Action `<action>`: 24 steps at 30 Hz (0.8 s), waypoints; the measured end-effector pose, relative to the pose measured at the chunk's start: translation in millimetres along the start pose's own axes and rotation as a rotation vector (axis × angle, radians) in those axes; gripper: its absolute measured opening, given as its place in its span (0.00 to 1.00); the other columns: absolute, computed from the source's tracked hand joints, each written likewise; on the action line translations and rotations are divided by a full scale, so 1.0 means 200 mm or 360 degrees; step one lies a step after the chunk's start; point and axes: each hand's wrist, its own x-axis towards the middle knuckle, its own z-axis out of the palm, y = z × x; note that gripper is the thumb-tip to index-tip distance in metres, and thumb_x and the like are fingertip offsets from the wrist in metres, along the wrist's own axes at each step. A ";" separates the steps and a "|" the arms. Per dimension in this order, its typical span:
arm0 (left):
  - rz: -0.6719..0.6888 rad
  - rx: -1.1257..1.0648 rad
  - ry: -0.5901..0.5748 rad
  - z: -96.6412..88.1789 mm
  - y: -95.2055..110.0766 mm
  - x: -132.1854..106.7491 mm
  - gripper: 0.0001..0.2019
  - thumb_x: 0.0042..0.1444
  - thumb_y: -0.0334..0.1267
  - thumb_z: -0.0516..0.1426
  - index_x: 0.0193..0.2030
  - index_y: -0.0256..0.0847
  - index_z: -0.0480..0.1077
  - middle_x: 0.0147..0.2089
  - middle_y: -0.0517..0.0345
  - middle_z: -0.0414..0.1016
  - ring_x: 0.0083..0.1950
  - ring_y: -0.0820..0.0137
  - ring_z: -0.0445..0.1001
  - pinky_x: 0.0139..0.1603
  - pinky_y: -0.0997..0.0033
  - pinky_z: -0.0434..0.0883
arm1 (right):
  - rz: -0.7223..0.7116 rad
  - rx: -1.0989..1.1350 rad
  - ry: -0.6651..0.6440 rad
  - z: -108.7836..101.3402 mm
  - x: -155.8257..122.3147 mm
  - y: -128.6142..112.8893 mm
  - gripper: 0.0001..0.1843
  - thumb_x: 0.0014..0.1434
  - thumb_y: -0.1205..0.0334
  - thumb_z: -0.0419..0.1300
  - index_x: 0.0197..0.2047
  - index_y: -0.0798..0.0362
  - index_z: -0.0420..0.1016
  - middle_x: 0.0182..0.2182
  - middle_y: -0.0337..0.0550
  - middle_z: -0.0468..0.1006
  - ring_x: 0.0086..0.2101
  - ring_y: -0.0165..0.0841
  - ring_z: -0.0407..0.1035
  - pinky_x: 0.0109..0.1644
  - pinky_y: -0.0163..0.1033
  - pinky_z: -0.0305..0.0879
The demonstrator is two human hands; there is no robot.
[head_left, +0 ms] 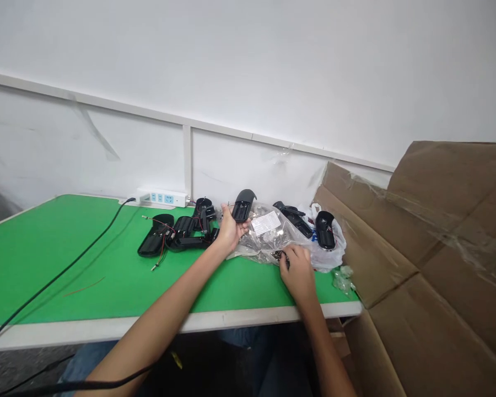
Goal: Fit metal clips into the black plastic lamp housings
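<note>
My left hand is closed on a black plastic housing, raised above the bags with its ribbed hollow side showing. At the near edge of a clear plastic bag, my right hand has its fingers curled at a patch of small dark metal parts. Whether it grips any of them is hard to make out. A white printed label lies on the bag. Just left of my left hand are several black housings with red and black wires.
A white power strip stands at the green table's back edge. Its black cable crosses the left side. More black housings lie on a white bag at right. Large cardboard walls the right side.
</note>
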 end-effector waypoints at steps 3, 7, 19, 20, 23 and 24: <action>0.0012 -0.0027 0.0031 0.00 -0.01 0.00 0.31 0.74 0.62 0.37 0.40 0.40 0.68 0.23 0.57 0.72 0.17 0.75 0.64 0.20 0.79 0.64 | 0.0015 -0.0012 0.0048 0.01 0.00 0.00 0.10 0.70 0.66 0.56 0.45 0.53 0.79 0.43 0.51 0.79 0.46 0.45 0.66 0.52 0.49 0.66; 0.0031 0.0055 0.0018 0.00 -0.02 0.00 0.29 0.77 0.57 0.39 0.39 0.38 0.69 0.24 0.56 0.73 0.18 0.76 0.63 0.20 0.80 0.65 | 0.0079 0.0038 0.0142 0.01 -0.01 0.00 0.05 0.68 0.65 0.59 0.43 0.54 0.78 0.41 0.50 0.78 0.45 0.45 0.67 0.52 0.49 0.66; 0.0154 0.0271 -0.0085 -0.01 -0.08 0.02 0.25 0.73 0.58 0.50 0.37 0.38 0.71 0.27 0.54 0.76 0.20 0.74 0.67 0.20 0.77 0.66 | 0.0227 0.0101 0.0141 0.03 0.00 -0.02 0.07 0.62 0.69 0.60 0.41 0.54 0.79 0.42 0.51 0.76 0.47 0.46 0.67 0.54 0.51 0.67; 0.0148 0.0262 -0.0095 -0.01 -0.08 0.01 0.25 0.74 0.58 0.50 0.37 0.38 0.71 0.27 0.54 0.76 0.20 0.74 0.67 0.21 0.77 0.66 | 0.0225 0.0082 0.0134 0.03 0.00 -0.03 0.07 0.63 0.69 0.59 0.41 0.54 0.79 0.42 0.52 0.75 0.47 0.46 0.67 0.54 0.51 0.67; 0.0142 0.0225 -0.0105 0.00 -0.08 0.01 0.24 0.75 0.55 0.48 0.38 0.37 0.71 0.27 0.54 0.77 0.21 0.74 0.68 0.21 0.78 0.66 | 0.0199 0.0060 0.0125 0.03 0.00 -0.03 0.07 0.64 0.68 0.59 0.41 0.55 0.79 0.43 0.53 0.75 0.47 0.47 0.66 0.53 0.52 0.67; 0.0142 0.0218 -0.0097 0.00 -0.07 0.01 0.23 0.75 0.54 0.48 0.38 0.38 0.71 0.27 0.54 0.77 0.20 0.74 0.68 0.20 0.78 0.66 | 0.0191 0.0078 0.0130 0.03 0.00 -0.03 0.07 0.64 0.68 0.59 0.42 0.54 0.79 0.43 0.53 0.75 0.47 0.47 0.66 0.54 0.52 0.67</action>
